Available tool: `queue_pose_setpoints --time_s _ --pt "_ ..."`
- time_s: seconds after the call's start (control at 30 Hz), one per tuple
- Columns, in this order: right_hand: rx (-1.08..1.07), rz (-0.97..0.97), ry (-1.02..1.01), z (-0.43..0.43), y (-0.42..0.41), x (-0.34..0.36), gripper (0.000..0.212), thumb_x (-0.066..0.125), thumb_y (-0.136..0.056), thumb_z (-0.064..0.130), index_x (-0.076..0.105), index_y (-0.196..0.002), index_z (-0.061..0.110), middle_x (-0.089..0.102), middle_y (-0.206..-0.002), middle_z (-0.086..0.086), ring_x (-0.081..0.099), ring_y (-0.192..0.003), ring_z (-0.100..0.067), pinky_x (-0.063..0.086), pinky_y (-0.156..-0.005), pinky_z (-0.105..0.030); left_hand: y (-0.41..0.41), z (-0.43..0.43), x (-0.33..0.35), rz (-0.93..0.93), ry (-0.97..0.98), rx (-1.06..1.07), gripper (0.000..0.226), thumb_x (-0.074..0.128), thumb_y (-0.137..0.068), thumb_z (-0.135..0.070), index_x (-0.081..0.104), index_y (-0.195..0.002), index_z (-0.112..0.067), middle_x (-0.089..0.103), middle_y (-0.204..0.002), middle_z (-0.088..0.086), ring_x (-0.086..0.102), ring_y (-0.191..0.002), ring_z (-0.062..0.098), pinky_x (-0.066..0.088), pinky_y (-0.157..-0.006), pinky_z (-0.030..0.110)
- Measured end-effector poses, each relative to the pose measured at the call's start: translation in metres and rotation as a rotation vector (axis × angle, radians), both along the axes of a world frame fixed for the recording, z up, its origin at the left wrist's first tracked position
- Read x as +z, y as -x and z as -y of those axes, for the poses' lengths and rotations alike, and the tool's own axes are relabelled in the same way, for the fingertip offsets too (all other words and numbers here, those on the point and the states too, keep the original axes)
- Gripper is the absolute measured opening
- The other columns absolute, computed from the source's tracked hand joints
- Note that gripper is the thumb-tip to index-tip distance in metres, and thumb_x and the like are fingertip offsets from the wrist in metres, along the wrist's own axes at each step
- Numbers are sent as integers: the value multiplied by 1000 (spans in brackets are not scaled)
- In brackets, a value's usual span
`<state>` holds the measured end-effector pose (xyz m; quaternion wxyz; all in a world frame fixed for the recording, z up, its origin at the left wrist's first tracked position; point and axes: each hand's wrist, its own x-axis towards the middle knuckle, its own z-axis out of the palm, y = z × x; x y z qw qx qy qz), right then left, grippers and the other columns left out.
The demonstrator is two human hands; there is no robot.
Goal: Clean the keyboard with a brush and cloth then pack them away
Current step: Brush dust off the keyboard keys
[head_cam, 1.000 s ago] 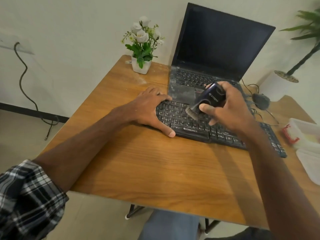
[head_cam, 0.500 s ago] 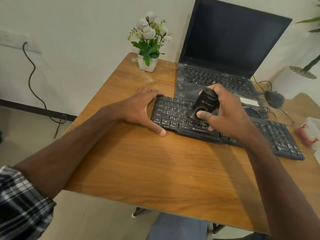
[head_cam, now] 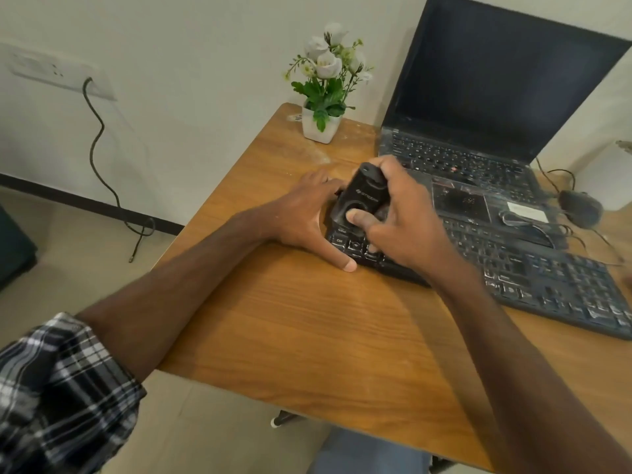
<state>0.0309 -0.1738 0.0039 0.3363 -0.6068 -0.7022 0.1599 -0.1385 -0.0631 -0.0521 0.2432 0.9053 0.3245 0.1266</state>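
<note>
**Gripped: brush in right hand, at keyboard's left end**

Clasped right hand (head_cam: 407, 227) round black brush (head_cam: 364, 196), thumb pressed flat on its front face, fingers curled behind its body. Held brush tilted, top leaning away, lower end down at the left end of the keyboard (head_cam: 547, 285); could not tell bristle contact, hidden behind thumb and knuckles.

Laid left hand (head_cam: 301, 220) just left of the grip, fingers spread and straddling that end of the keyboard: thumb along the near edge, fingertips reaching past the far left corner.

Saw the keyboard run off to the right of the grip, flat on a wooden table (head_cam: 290, 336), slanting toward the near right. Noted open laptop (head_cam: 496, 97), screen dark, just beyond the grip, close behind the keyboard's far edge. Spotted dark mouse (head_cam: 579, 206) with tangled cord farther right, beside the laptop.

Found white flower pot (head_cam: 321, 126) beyond and left of the grip, near the table's far left corner. Glimpsed plaid sleeve (head_cam: 58, 388) well to the near left, bunched above the left forearm. Made out wall socket (head_cam: 51, 71) and hanging cable (head_cam: 99, 145) far left, on the wall.
</note>
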Motion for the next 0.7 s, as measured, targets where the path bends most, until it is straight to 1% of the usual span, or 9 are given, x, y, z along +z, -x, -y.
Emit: queue_pose_setpoints --time_s 0.07,0.13,0.17,0.27,0.33,0.43,0.57,0.63,0.7 --pt "-7 -186 49 -7 3 1 47 78 -86 9 48 -122 19 63 -106 1 72 -80 -22 58 -52 -30 1 1 0 11 -2 -4 122 80 -44 -87 38 -145 -34 34 -138 -7 30 -133 16 36 -116 48" --pt "-64 -331 86 -5 -6 9 47 75 -88 5 48 -125 16 63 -113 -3 73 -87 -19 58 -52 -27 2 1 0 10 -10 -10 123 82 -44 -87 39 -146 -34 30 -134 -12 28 -133 15 36 -117 50" --pt "-92 -347 85 -1 -15 15 47 74 -88 5 49 -126 16 62 -115 -3 73 -89 -17 58 -53 -26 2 0 1 8 -8 -13 126 84 -44 -86 38 -148 -33 29 -131 -13 28 -132 14 36 -117 49" --pt "-123 -236 73 13 -51 30 49 75 -86 4 50 -126 18 63 -114 -4 74 -86 -20 60 -55 -29 4 -1 1 -4 3 -4 135 86 -42 -84 33 -154 -28 29 -128 -14 27 -127 9 34 -117 43" --pt "-112 -141 132 20 -70 35 51 77 -84 2 50 -125 17 63 -111 -6 73 -84 -23 60 -54 -31 3 -2 0 -4 -6 -5 136 84 -41 -86 34 -154 -28 31 -128 -13 28 -126 9 35 -116 41" --pt "-91 -74 218 24 -74 28 51 79 -83 2 50 -122 16 64 -106 -7 73 -78 -24 59 -50 -31 2 -2 -2 0 -15 -3 134 82 -41 -87 35 -153 -29 32 -128 -13 30 -125 10 35 -116 41" --pt "-86 -42 188 16 -47 20 49 77 -84 3 48 -120 20 61 -104 0 72 -72 -21 58 -50 -28 1 -1 -1 -13 -26 6 133 82 -42 -86 35 -153 -28 32 -129 -12 30 -125 10 36 -116 43" --pt "-54 -83 174 10 -32 16 51 77 -85 2 47 -121 22 59 -107 2 72 -78 -23 60 -53 -31 1 -1 -1 -14 -29 6 132 84 -44 -83 35 -153 -28 30 -129 -12 30 -125 10 37 -115 43" --pt "-20 -141 148 3 -15 11 52 76 -85 2 47 -123 22 59 -107 4 73 -81 -23 60 -53 -30 1 -1 -1 -17 -25 4 131 86 -45 -82 35 -153 -29 31 -129 -12 30 -125 10 38 -114 45"
